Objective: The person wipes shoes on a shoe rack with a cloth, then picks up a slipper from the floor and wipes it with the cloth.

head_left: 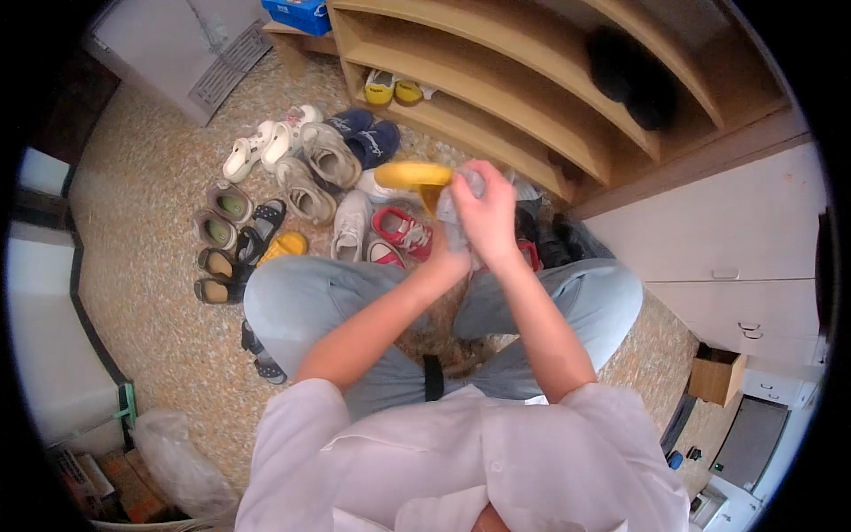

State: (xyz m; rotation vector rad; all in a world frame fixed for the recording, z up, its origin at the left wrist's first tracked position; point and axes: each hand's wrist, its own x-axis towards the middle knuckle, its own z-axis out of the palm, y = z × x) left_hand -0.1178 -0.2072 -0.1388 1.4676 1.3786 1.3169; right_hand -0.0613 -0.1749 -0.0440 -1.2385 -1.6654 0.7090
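A yellow slipper (412,175) is held up in front of me, above the rows of shoes. My right hand (487,210) is closed on a crumpled grey cloth (452,220), which lies against the slipper. Lower down, my left hand (449,257) is closed at the slipper's near end; cloth and wrist hide most of its fingers. Below the hands are red sneakers (403,230) and a pale sneaker (352,225). A second yellow slipper (284,246) rests on the floor left of my knee.
Several pairs stand on the speckled floor (151,222), including white clogs (270,142), navy shoes (372,140) and black sandals (261,229). A wooden shoe rack (496,97) rises ahead, with white cabinets (709,230) to the right. A plastic bag (182,461) sits at lower left.
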